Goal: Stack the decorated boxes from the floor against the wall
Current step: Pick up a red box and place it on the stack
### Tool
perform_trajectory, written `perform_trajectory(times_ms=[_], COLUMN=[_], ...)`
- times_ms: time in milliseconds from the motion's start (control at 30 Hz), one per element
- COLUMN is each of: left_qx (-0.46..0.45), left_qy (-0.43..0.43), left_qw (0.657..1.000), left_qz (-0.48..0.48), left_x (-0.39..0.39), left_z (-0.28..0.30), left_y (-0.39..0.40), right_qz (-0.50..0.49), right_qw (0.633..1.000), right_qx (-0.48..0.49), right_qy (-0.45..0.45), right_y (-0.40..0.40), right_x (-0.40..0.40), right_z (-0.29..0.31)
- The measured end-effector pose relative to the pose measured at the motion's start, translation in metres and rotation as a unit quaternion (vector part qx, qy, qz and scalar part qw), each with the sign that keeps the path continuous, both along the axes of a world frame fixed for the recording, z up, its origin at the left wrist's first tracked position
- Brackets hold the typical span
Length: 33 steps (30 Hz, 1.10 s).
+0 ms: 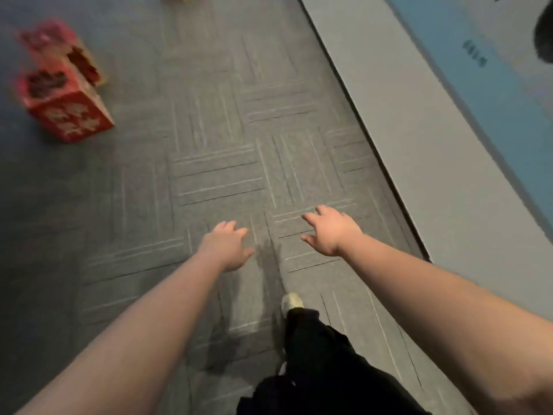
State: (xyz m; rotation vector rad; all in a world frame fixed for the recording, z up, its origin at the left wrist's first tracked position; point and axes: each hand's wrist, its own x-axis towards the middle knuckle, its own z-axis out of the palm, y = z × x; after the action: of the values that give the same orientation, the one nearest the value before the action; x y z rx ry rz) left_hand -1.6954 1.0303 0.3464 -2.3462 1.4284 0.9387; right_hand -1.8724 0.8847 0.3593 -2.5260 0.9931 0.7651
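Both sets of your fingers are spread loose and hold nothing: the left hand [226,248] and the right hand [332,230] reach out, backs up, over the grey patterned carpet floor [209,163], with bare carpet under them. Outward from there, the red cardboard box with gold decoration [64,110] lies well apart from your fingers, ahead and far to the left. Its long axis seems to run away from you, with a pinkish blurred end behind it (whether that is a second box I cannot tell). Your left hand is the nearer one, so judge the coming move as a turn and a step to the left before any grasp; neither hand looks able to reach it from this stance. On your right, just beside the right forearm, runs the pale grey skirting of the blue wall [425,139], where the stack belongs. Below, a light-coloured shoe [292,301] and a black trouser leg [317,354] show you mid-stride.
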Motion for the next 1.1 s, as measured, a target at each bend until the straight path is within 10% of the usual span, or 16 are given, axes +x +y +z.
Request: perform_trajectory(times_ms=[567, 1100], left_qx=[0.06, 0.039], left_qy=[-0.035, 0.023], left_qw=[0.956, 0.955], left_qz=[0.286, 0.293], left_x=[0.408, 0.806], left_z=[-0.01, -0.054], left_y=[0.046, -0.008], right_qz=[0.326, 0.303], right_qw=[0.945, 0.951], right_qx=[0.032, 0.022], right_qy=[0.021, 0.052], right_y=[-0.022, -0.067], right_x=[0.519, 0.911], right_z=[-0.032, -0.056])
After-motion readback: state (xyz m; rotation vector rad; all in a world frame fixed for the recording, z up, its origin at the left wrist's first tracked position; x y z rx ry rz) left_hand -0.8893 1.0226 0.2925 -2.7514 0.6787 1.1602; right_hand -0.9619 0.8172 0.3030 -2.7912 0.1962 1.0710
